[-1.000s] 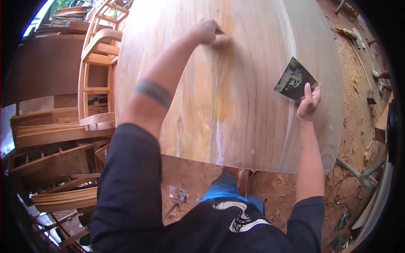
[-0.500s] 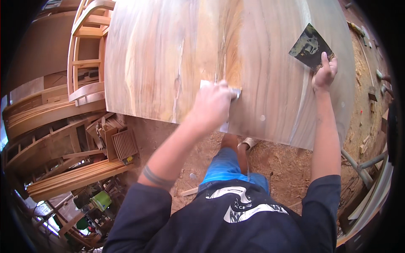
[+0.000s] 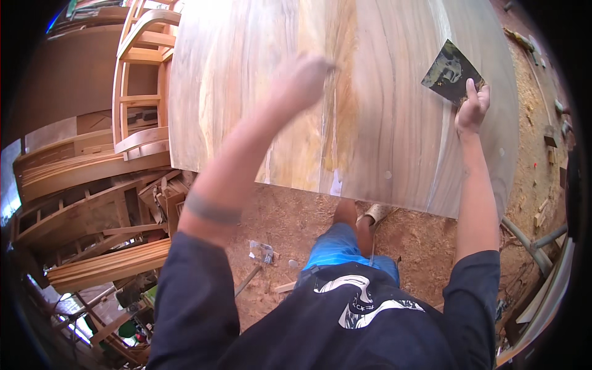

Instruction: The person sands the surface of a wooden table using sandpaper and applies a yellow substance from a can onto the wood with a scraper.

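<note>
A large wooden tabletop with pale and brown grain lies before me, an orange-yellow streak and whitish filler lines running along its middle. My left hand is closed over that streak, smeared by motion. A thin flat scraper is in its fingers, with only a blurred edge showing. At the right, my right hand grips a dark square plate by its near corner, the thumb on top. Greenish-grey paste is smeared across the plate.
A wooden chair frame stands against the tabletop's left side. Stacked boards and timber lie at the lower left. Sawdust covers the floor, and metal pipes are at the right.
My left hand has moved away from me along the streak, from near the tabletop's front edge to farther up. My right hand and the plate have barely moved.
</note>
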The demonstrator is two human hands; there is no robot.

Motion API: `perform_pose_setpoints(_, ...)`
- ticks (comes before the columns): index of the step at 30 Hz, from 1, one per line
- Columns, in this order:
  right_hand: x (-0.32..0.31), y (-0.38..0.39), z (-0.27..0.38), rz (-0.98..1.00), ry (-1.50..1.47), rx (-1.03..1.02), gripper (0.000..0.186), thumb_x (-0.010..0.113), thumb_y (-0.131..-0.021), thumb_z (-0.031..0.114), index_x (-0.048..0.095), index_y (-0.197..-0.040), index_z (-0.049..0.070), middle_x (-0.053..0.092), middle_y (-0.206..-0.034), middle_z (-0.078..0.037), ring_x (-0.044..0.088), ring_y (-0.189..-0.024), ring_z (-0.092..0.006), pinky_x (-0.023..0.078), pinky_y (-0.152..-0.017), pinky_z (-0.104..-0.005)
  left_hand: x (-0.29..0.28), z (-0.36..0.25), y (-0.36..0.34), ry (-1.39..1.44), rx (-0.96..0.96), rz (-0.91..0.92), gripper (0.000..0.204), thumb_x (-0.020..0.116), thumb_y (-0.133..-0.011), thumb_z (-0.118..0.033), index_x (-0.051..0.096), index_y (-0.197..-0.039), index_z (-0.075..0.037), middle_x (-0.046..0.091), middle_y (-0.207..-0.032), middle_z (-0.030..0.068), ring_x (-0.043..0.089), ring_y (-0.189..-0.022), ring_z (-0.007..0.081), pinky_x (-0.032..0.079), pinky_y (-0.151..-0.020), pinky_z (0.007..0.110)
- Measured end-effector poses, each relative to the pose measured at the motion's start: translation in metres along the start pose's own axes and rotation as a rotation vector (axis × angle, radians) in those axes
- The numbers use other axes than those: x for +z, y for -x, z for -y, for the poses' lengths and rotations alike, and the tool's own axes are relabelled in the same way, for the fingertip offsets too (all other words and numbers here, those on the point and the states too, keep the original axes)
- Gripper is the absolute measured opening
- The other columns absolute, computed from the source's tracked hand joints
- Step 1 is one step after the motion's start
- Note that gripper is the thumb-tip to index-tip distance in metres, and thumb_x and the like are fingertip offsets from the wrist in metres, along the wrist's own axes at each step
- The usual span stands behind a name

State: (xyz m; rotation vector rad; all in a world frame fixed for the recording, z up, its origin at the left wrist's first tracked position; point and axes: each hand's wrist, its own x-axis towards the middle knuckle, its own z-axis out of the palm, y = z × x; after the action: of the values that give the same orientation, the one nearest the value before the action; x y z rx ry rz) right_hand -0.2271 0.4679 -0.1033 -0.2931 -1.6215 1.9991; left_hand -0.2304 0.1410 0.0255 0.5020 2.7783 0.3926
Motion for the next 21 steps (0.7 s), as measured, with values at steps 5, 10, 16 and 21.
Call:
perform_pose_setpoints(5, 0.009, 0.003, 0.002, -0.022, 0.051, -0.011, 0.012, 0.056, -0.089, 0.008, 0.052, -0.098, 0.001, 0.060, -0.092, -0.005, 0.054, -0.079, -0.0101, 0.044, -0.073, -0.0219, -0.014, 0.010, -0.067, -0.045, -0.015, 0.275, 0.052, 0.044, -0.067, 0.012, 0.066, -0.110, -0.004, 0.065, -0.110, 0.0155, 0.062, -0.101, 0.0277, 0.050, -0.087, 0.035)
perform_pose_setpoints(10, -0.007, -0.003, -0.001, -0.019, -0.019, 0.029, 0.015, 0.057, -0.089, 0.007, 0.052, -0.102, 0.001, 0.060, -0.100, -0.007, 0.057, -0.090, -0.0130, 0.046, -0.081, -0.0252, 0.040, -0.029, 0.070, -0.131, -0.004, 0.404, 0.045, 0.048, -0.072, 0.010, 0.068, -0.107, -0.008, 0.066, -0.105, 0.0158, 0.064, -0.095, 0.0280, 0.050, -0.087, 0.036)
perform_pose_setpoints(16, -0.004, -0.002, -0.008, 0.027, -0.027, 0.016, 0.019, 0.057, -0.088, 0.007, 0.052, -0.105, 0.000, 0.059, -0.103, -0.007, 0.056, -0.093, -0.0130, 0.045, -0.083, -0.0253, 0.019, -0.002, 0.062, 0.013, 0.194, 0.115, 0.031, 0.044, -0.081, 0.003, 0.065, -0.104, 0.000, 0.066, -0.094, 0.0184, 0.065, -0.085, 0.0312, 0.053, -0.075, 0.038)
perform_pose_setpoints(21, 0.004, -0.003, -0.003, 0.033, -0.012, 0.011, 0.023, 0.057, -0.089, 0.008, 0.051, -0.109, -0.001, 0.059, -0.102, -0.007, 0.056, -0.092, -0.0127, 0.044, -0.082, -0.0245, 0.060, 0.014, 0.026, -0.165, 0.213, -0.135, 0.033, 0.048, -0.079, 0.004, 0.059, -0.110, 0.005, 0.059, -0.110, 0.0205, 0.060, -0.096, 0.0325, 0.051, -0.082, 0.037)
